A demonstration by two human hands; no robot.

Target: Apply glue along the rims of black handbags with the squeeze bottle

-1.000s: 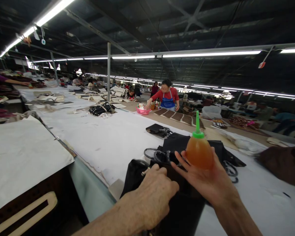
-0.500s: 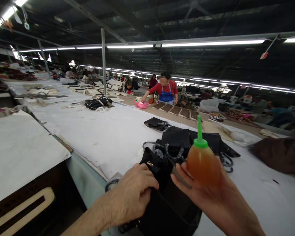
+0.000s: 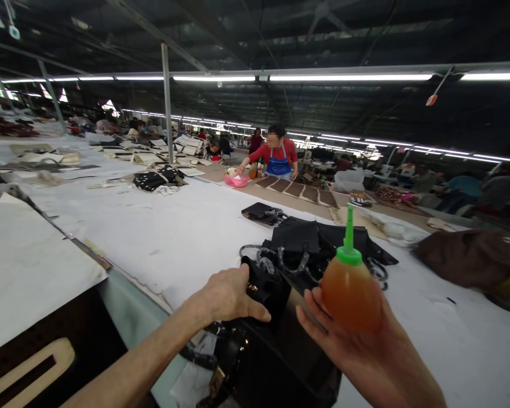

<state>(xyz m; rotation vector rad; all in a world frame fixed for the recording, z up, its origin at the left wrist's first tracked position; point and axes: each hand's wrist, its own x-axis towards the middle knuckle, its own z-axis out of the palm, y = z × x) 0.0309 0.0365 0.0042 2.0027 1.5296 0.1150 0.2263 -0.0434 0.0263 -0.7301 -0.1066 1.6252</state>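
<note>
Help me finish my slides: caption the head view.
Right hand holds a green-nozzled bottle, left hand on a black bag, white tabletop beyond.

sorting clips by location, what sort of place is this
Probably a bag factory: black bags on a long white table, tube lights overhead, and a person in a blue apron beyond.

Held a squeeze bottle [image 3: 351,297] of amber liquid upright in the right hand [image 3: 365,345], with the green nozzle [image 3: 348,232] pointing up. Rested the left hand [image 3: 233,296] on a black bag [image 3: 280,362], beside a gold-coloured detail [image 3: 252,287]. Saw more black bags [image 3: 295,237] beyond on the white table [image 3: 174,226], farther back a co-worker [image 3: 277,158] with one hand [image 3: 240,169] at a pink basket [image 3: 237,181].
</note>
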